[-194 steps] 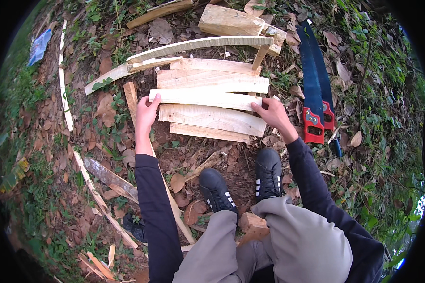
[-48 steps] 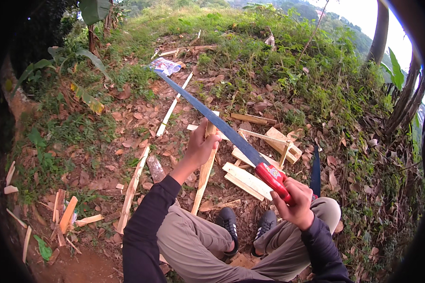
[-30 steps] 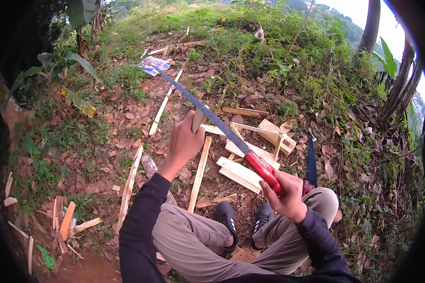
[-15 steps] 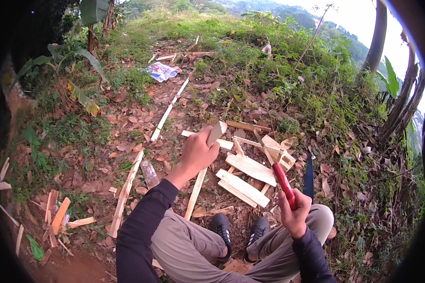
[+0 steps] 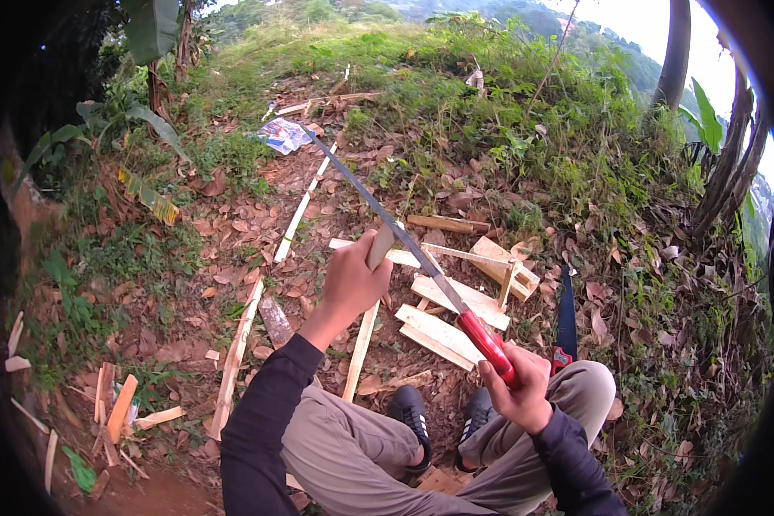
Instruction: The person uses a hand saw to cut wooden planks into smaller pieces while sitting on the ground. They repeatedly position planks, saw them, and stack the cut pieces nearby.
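Observation:
My right hand (image 5: 522, 389) is closed around the red handle of a machete (image 5: 361, 191). Its long narrow blade slants up and to the far left. My left hand (image 5: 350, 279) grips a wooden stick (image 5: 380, 246), whose pale upper end stands out above the fingers. The blade passes close beside that end; whether they touch I cannot tell. Below the left hand a light wood strip (image 5: 361, 353) runs down toward the ground; the hand hides whether it is the same stick. Cut pale boards (image 5: 443, 331) lie in front of my shoes.
A handsaw (image 5: 567, 322) with a dark blade lies by my right knee. Long wood strips (image 5: 241, 353) lie on the leaf-covered ground to the left, with offcuts (image 5: 122, 404) further left. A printed plastic bag (image 5: 284, 136) lies ahead, and bushes (image 5: 525, 112) grow at the far right.
The machete's blade has swung left and now stretches across the view past the stick's end. My right hand has moved slightly left and down. The left hand keeps its grip.

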A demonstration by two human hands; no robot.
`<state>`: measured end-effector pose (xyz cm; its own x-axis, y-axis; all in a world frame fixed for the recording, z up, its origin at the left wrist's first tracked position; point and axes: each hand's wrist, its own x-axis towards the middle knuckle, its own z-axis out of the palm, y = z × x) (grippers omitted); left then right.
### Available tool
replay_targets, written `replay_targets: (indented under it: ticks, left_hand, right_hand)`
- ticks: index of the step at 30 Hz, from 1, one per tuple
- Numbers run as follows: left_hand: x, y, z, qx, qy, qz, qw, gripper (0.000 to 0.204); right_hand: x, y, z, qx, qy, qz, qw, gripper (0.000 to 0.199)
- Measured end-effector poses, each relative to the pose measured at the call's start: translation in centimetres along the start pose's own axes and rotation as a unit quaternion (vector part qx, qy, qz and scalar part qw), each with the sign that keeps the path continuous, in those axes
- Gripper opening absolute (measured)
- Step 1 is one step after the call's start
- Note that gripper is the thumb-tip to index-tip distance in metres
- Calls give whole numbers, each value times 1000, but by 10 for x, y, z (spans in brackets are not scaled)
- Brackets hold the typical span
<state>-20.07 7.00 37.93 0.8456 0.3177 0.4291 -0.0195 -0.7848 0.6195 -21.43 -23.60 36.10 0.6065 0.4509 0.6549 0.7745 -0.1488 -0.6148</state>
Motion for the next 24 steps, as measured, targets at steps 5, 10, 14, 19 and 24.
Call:
replay_targets:
  ticks: [5,10,14,19,24]
  left_hand:
    - [0,-6,-5,24,-1,4,1000,29]
    - [7,1,-4,117,-7,4,993,26]
    - [11,-1,-7,144,8,11,989,23]
    - [15,-6,-5,140,-25,11,990,25]
    - [3,-17,27,103,-73,-24,992,28]
  right_hand:
    - [-2,1,6,-7,-13,-1,1000,14]
    - [-7,2,7,-10,-6,39,999,13]
    - [-6,2,18,6,-12,80,997,18]
    - [-28,-4,23,15,-11,108,994,22]
    - [-28,11,33,-19,29,221,975,35]
